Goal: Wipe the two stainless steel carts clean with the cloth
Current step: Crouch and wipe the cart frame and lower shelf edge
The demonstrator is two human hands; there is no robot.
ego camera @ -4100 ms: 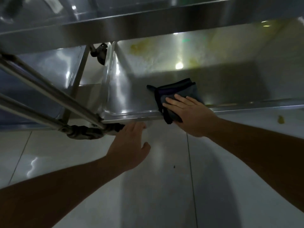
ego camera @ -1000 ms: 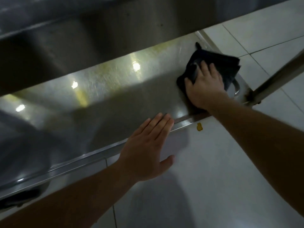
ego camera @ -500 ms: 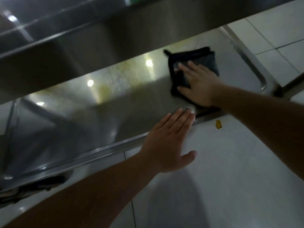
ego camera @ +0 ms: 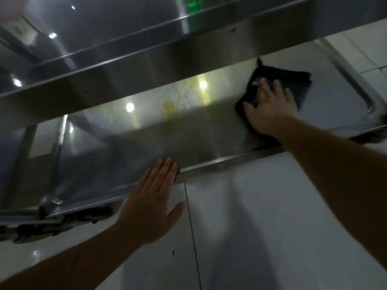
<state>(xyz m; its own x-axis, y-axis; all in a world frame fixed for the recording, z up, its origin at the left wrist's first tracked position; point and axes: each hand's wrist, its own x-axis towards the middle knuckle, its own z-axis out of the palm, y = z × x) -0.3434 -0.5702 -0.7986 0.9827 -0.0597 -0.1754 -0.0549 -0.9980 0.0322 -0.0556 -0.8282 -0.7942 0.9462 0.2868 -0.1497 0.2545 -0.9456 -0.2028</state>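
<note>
My right hand (ego camera: 270, 109) presses the dark folded cloth (ego camera: 291, 82) flat, fingers spread, and it has slid back toward the right end of the cart's lower shelf (ego camera: 188, 139). My left hand (ego camera: 152, 206) stays open on the front rim. Yellowish smears mid-shelf still look unwiped to me.

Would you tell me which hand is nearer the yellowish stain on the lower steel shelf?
Left, slightly. The left hand rests at the shelf's front rim below the yellowish stain; the right hand presses the dark cloth farther right.
</note>
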